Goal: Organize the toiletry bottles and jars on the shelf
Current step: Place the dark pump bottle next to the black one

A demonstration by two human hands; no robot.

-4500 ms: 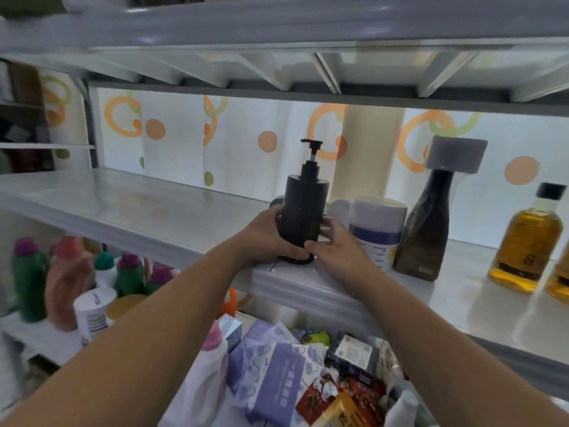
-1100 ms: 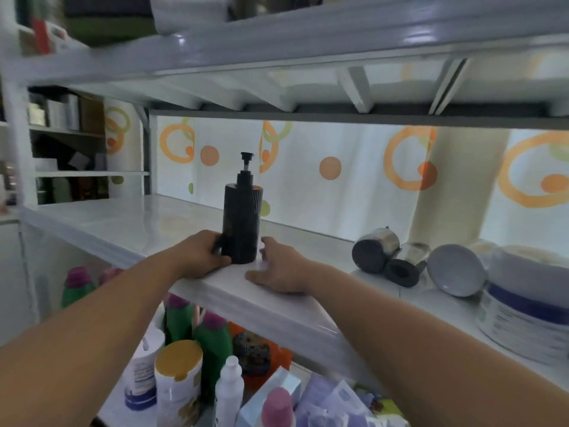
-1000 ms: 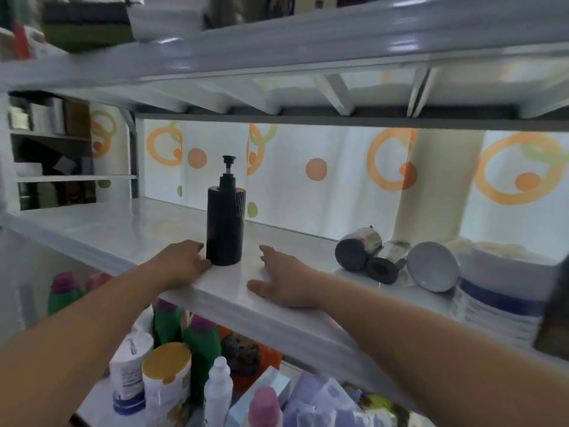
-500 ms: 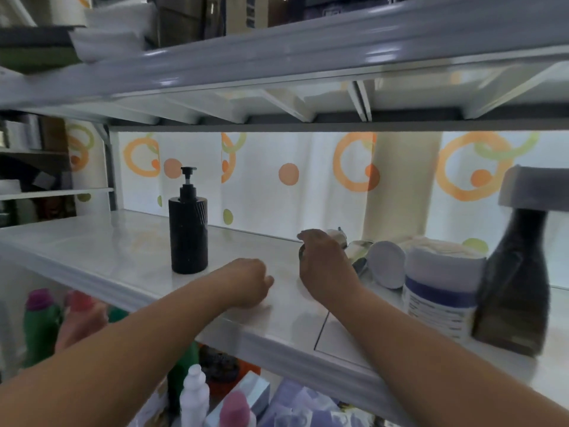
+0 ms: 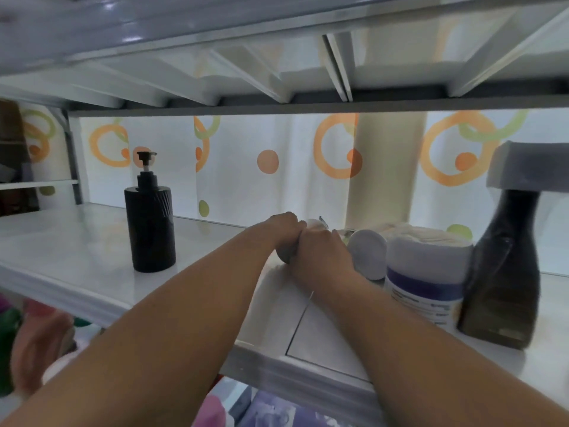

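A black pump bottle [image 5: 151, 229] stands upright on the left part of the white shelf [image 5: 77, 257]. To its right, a silver jar [image 5: 284, 256] lies on its side, mostly hidden by my hands. My left hand [image 5: 281, 229] curls over its left end and my right hand [image 5: 323, 251] wraps over it from the right, knuckles touching the left hand. Just right of them a round white jar [image 5: 368, 252] lies tipped over. Further right stand a white tub with a purple band [image 5: 425, 272] and a dark brown bottle with a grey cap [image 5: 505, 272].
The upper shelf [image 5: 277, 32] hangs low over the work area. A patterned curtain [image 5: 268, 161] forms the back. Coloured bottles [image 5: 37, 334] and purple packs [image 5: 271, 411] sit blurred on the level below. Bare shelf surface lies around the pump bottle.
Both hands let go of the black pump bottle, which stays standing at the left. They moved right and closed on the silver jar lying by the tub.
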